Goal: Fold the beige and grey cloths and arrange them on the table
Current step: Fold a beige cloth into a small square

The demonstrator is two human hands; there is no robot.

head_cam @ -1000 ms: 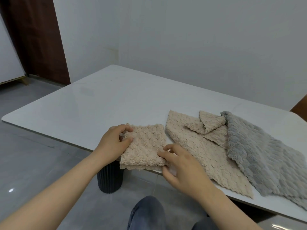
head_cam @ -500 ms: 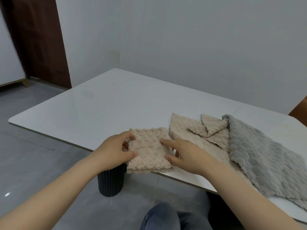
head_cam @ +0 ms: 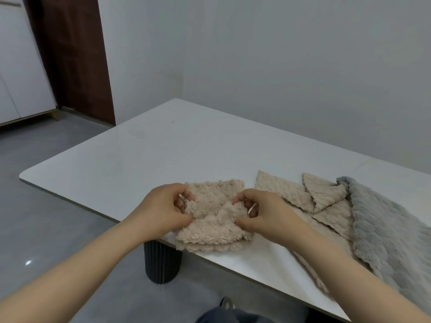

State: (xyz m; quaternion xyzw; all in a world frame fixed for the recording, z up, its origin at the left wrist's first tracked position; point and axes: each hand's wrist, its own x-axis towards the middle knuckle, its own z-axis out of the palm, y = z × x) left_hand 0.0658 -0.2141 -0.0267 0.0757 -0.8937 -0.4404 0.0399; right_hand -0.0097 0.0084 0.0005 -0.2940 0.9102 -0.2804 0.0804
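At the near edge of the white tabletop [head_cam: 163, 148], directly in front of me, my two hands grip a small folded beige cloth [head_cam: 213, 217]. My left hand [head_cam: 163, 209] pinches its left side and my right hand [head_cam: 265, 213] pinches its right side, thumb and fingers of each closed on the fabric, so the cloth lies between my hands with its longer side running left to right. Its near edge hangs slightly over the table's rim. I judge the next fold or placement will turn on that crosswise line, both hands being equally close. Just to the right, beside my right hand, a larger beige cloth [head_cam: 291, 194] lies flat and unfolded, one corner flipped over. Right of that, partly overlapping it, a grey cloth [head_cam: 384, 229] spreads toward the table's right end. Farther off, the tabletop meets a pale wall.
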